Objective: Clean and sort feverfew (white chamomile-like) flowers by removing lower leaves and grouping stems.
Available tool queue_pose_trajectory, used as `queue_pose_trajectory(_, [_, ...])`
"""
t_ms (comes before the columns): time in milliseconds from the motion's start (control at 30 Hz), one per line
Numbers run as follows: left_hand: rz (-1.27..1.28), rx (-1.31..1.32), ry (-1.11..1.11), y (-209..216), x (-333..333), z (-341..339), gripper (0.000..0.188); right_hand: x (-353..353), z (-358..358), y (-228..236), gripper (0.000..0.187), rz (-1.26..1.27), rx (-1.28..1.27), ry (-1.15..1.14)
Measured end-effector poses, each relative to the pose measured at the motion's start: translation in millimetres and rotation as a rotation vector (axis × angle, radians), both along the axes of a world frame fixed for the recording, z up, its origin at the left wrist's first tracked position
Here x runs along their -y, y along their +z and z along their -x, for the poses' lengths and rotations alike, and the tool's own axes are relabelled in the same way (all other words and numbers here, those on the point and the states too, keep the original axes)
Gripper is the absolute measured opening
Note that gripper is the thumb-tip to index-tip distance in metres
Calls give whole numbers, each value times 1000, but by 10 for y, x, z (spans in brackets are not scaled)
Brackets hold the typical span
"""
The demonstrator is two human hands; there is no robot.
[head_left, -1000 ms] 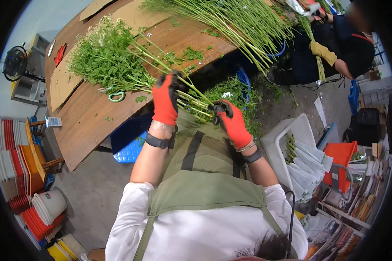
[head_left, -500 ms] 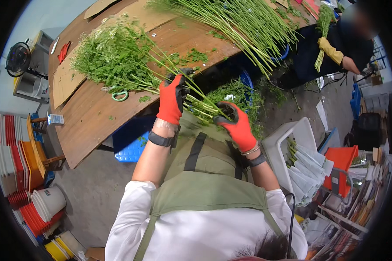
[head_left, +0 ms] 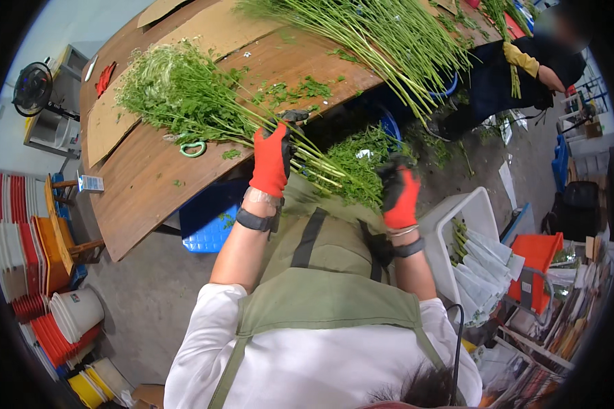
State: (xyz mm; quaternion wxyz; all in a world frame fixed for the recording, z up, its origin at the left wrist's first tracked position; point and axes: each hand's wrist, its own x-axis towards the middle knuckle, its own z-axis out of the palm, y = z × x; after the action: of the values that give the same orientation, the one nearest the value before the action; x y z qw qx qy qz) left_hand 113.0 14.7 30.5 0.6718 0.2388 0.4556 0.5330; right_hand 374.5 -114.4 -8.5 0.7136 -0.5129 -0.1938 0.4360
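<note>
My left hand [head_left: 273, 157], in a red and black glove, is closed around the stems of a bunch of leafy flowers [head_left: 191, 95] with small whitish heads. The heads lie on the wooden table [head_left: 140, 198], while the cut stem ends stick out past its edge toward my right. My right hand [head_left: 400, 194], gloved alike, is raised to the right of those stem ends and apart from them. Its fingers are smeared by motion, so what they hold, if anything, does not show. Below the stems is a heap of stripped green leaves [head_left: 358, 170]. Green-handled scissors [head_left: 193, 149] rest near the bunch.
A big pile of long green stems [head_left: 368, 48] overhangs the table's far side. Beyond it, a person's yellow-gloved hand [head_left: 522, 58] holds stems. A white bin [head_left: 436, 238] with wrapped bunches [head_left: 484, 273] stands to my right. A blue crate [head_left: 215, 228] is under the table.
My right hand has moved away from the stems, to the right. My left hand still grips the bunch, shifted slightly. The other person's yellow glove has risen with its stems.
</note>
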Motion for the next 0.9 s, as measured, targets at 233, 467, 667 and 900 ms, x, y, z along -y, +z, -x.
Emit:
queue_pose_trajectory(233, [-106, -55, -28, -162, 3, -6, 25, 214, -991, -493, 51, 213, 265, -153])
queue_pose_trajectory(467, [-79, -86, -375, 134, 470, -420, 39, 101, 154, 385, 69, 73, 1024, 502])
queue_pose_trajectory(667, [-150, -52, -356, 378, 443, -292, 46, 233, 224, 387, 45, 216, 231, 623])
queue_pose_trajectory(900, [-112, 189, -465, 316, 401, -384, 33, 356, 10, 129, 43, 330, 172, 722])
